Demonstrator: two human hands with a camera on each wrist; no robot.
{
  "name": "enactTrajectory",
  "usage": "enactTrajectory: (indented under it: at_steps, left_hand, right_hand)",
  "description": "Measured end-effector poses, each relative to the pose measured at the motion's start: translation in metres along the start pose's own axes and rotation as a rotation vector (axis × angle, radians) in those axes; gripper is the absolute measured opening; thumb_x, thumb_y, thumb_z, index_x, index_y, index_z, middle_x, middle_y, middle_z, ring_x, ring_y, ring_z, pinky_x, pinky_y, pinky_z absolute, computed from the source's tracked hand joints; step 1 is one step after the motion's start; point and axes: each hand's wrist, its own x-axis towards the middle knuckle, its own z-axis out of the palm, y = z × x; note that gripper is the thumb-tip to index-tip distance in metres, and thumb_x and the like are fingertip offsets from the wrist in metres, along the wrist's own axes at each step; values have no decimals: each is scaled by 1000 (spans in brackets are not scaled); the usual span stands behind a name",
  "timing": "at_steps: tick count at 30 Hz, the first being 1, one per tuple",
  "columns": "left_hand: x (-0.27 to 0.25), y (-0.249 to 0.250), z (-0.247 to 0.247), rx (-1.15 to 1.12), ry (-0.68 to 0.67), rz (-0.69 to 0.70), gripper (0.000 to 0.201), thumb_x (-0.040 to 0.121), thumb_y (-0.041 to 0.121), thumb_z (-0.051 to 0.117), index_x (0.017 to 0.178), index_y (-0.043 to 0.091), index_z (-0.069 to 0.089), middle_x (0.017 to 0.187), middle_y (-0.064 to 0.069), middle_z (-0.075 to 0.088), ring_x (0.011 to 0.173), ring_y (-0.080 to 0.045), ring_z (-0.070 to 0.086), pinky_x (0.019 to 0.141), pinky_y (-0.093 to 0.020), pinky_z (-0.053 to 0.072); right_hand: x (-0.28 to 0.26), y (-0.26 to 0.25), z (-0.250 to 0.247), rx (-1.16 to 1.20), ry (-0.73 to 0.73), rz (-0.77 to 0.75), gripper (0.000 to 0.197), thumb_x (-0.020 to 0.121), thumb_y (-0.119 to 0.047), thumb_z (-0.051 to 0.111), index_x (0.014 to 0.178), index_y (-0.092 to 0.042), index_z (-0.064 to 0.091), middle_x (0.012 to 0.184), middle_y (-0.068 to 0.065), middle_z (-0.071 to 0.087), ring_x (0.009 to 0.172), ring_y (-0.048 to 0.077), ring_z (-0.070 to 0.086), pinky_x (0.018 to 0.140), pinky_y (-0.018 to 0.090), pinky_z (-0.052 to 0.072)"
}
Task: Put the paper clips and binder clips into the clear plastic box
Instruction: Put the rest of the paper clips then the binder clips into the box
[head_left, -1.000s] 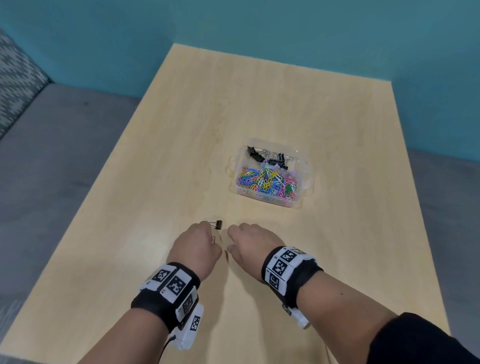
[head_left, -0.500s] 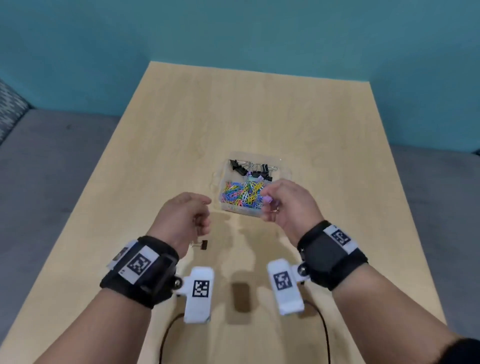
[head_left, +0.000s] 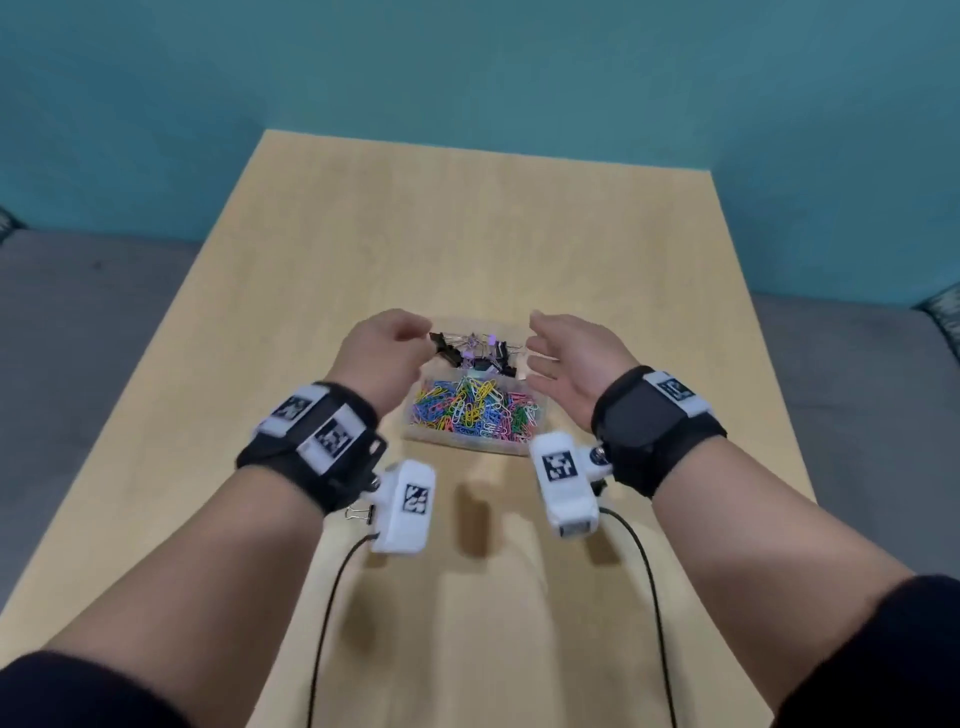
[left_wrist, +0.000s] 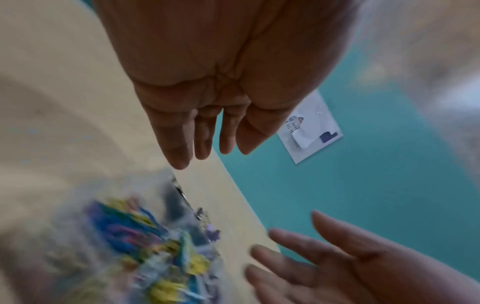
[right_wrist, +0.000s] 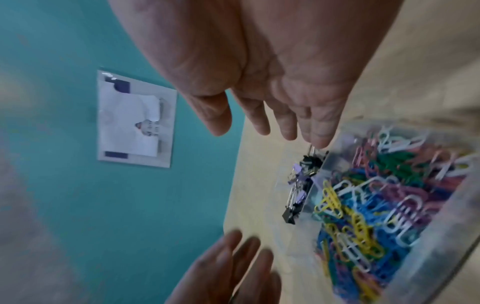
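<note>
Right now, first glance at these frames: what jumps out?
The heap of multicoloured paper clips fills the near compartment of the clear plastic box at the middle of the light wooden table. Black and lilac binder clips lie in its far compartment. The left hand and right hand hover open at either side, and one black binder clip lies on the table under the left wrist.

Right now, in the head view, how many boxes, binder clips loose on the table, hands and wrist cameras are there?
clear plastic box: 1
loose binder clip: 1
hands: 2, left hand and right hand
wrist cameras: 2, left wrist camera and right wrist camera
Total: 6
</note>
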Motion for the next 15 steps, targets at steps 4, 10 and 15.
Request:
enactTrajectory:
  at_steps: [4, 10, 15]
  left_hand:
    - [-40, -43, -42, 486, -38, 54, 20, 78, 17, 66, 98, 19, 65, 85, 2, 64, 77, -20, 61, 78, -36, 52]
    - [-92, -102, -42, 850, -281, 102, 37, 76, 31, 68, 111, 28, 56, 97, 6, 48, 83, -17, 56, 75, -31, 46]
    - [-99, -116, -28, 918, -239, 213, 12, 87, 24, 57, 97, 19, 53, 96, 2, 47, 83, -24, 57, 71, -36, 45]
  right_hand:
    - [-33, 22, -32, -245, 108, -154, 8, 93, -16, 58, 99, -18, 62, 102, 7, 64, 93, 21, 62, 79, 34, 51]
    - [-88, 92, -91, -506, 119, -149, 7, 88, -11, 63, 89, -18, 65, 66, 3, 60, 61, 19, 52, 62, 34, 42]
    - [-130, 145, -122, -642, 126, -68, 6, 89, -22, 62, 91, -25, 66, 74, -6, 68, 72, 12, 62, 72, 35, 49]
